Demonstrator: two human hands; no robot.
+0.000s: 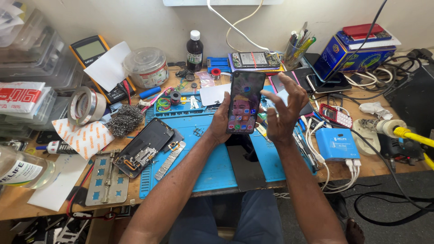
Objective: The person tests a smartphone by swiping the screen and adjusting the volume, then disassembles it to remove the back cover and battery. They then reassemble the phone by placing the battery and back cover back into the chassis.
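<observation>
My left hand holds a smartphone upright above the blue work mat; its screen is lit and shows a picture with icons. My right hand hovers just right of the phone, fingers spread and curled, empty. Below the phone, a dark glass panel lies on the mat. An opened phone body with exposed parts rests at the mat's left edge, next to a thin metal strip.
The wooden bench holds a tape roll, steel wool, a multimeter, a dark bottle, a pen cup, a blue box, a blue charging hub with white cables, and a metal jig plate.
</observation>
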